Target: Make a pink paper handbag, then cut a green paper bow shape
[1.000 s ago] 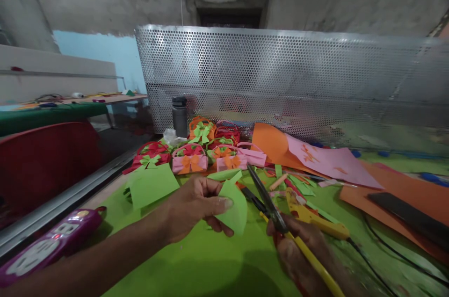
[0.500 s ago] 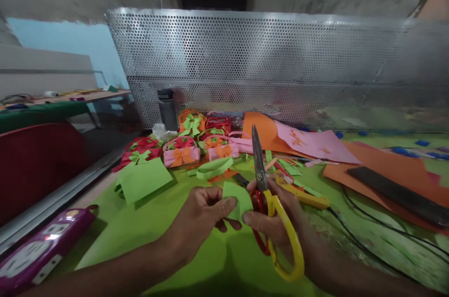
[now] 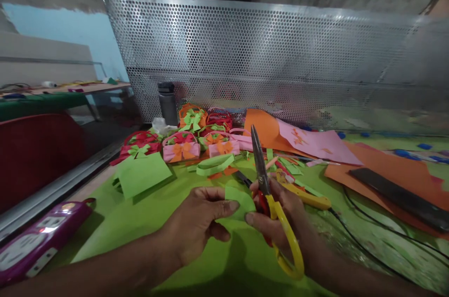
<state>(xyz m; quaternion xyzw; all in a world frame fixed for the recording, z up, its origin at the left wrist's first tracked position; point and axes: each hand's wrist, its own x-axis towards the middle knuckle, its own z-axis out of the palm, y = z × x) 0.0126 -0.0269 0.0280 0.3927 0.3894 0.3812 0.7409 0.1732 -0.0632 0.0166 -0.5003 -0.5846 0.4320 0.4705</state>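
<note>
My left hand (image 3: 196, 222) pinches a small green paper piece (image 3: 240, 199) between thumb and fingers, low in the middle of the view. My right hand (image 3: 280, 220) grips yellow-and-red scissors (image 3: 271, 208), blades closed and pointing up and away; its thumb also touches the green piece. Both hands hover over a green sheet (image 3: 150, 236) that covers the table.
Small paper baskets with bows (image 3: 182, 149) crowd the far side by a dark bottle (image 3: 167, 103). A folded green sheet (image 3: 142, 173), a green paper loop (image 3: 214, 164), orange and pink sheets (image 3: 315, 142), a glue gun (image 3: 305, 194) with black cable, a purple power strip (image 3: 38, 241) and a perforated metal panel (image 3: 266, 58) surround them.
My right hand brought the scissors up from a slanted position to upright and moved in against the green piece. The view tilted down slightly, and the piece sits lower between both hands.
</note>
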